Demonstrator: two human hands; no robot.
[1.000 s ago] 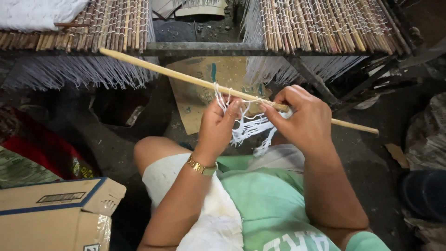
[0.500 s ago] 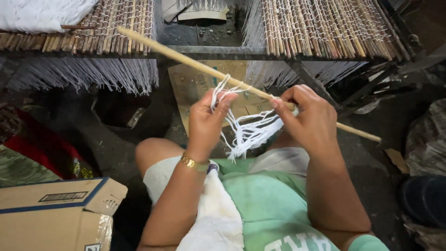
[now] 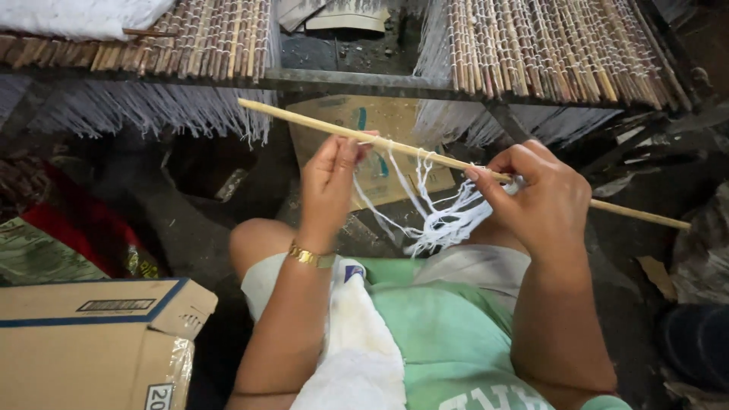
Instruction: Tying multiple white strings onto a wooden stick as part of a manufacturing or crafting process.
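Note:
A long pale bamboo stick (image 3: 304, 120) runs slantwise from upper left to lower right in front of me. My left hand (image 3: 328, 182) pinches it near the middle, with a gold bracelet on the wrist. My right hand (image 3: 543, 201) grips the stick further right, closed over a bundle of white threads (image 3: 444, 220) that hang loose between both hands. A few single threads stretch from the bundle up toward my left fingers. I sit with a green shirt and a white cloth (image 3: 357, 342) on my lap.
Two woven stick mats with white thread fringes lie on a dark frame ahead, one at the left (image 3: 190, 38) and one at the right (image 3: 547, 53). A cardboard box (image 3: 91, 342) stands at lower left. A flat cardboard sheet (image 3: 357, 121) lies on the dark floor.
My hands have moved apart along the stick, the left sliding left and up. The white threads have spread out between them. The stick's left end has dropped lower in view.

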